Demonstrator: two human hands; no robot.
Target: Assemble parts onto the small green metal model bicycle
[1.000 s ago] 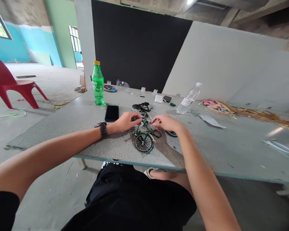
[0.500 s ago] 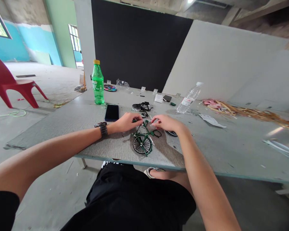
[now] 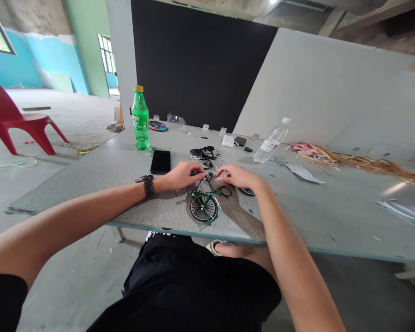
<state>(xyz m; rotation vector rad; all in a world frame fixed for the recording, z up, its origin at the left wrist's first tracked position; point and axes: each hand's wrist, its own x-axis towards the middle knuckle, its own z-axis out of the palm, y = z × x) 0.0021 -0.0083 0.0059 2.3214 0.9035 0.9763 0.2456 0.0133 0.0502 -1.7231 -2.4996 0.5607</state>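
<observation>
1. While both hands work at the counter [image 3: 90, 184] near its front edge, the green bike [image 3: 203, 206] lies between and just below them, its spoked wheel toward the person.
2. Left hand [image 3: 191, 175]: thumb and fingers drawn together at the bike's far end; whether they grip a part cannot be told (the fingers hide it). A dark watch [image 3: 146, 185] is on that wrist.
3. Right hand [image 3: 233, 176]: fingers bent inward, tips near the frame; any small piece held cannot be made out.
4. A dark ring [image 3: 225, 192] sits just right of the frame; a wheel [image 3: 246, 192] is partly covered by the right hand.
5. Beyond the hands lie black parts [image 3: 203, 153], with a white case [image 3: 228, 141] farther right.
6. Left of the parts: a phone [image 3: 161, 162], flat, and a green bottle [image 3: 140, 124], upright and yellow-capped.
7. Right: a clear bottle [image 3: 271, 142] and, near it, a paper [image 3: 303, 173].
</observation>
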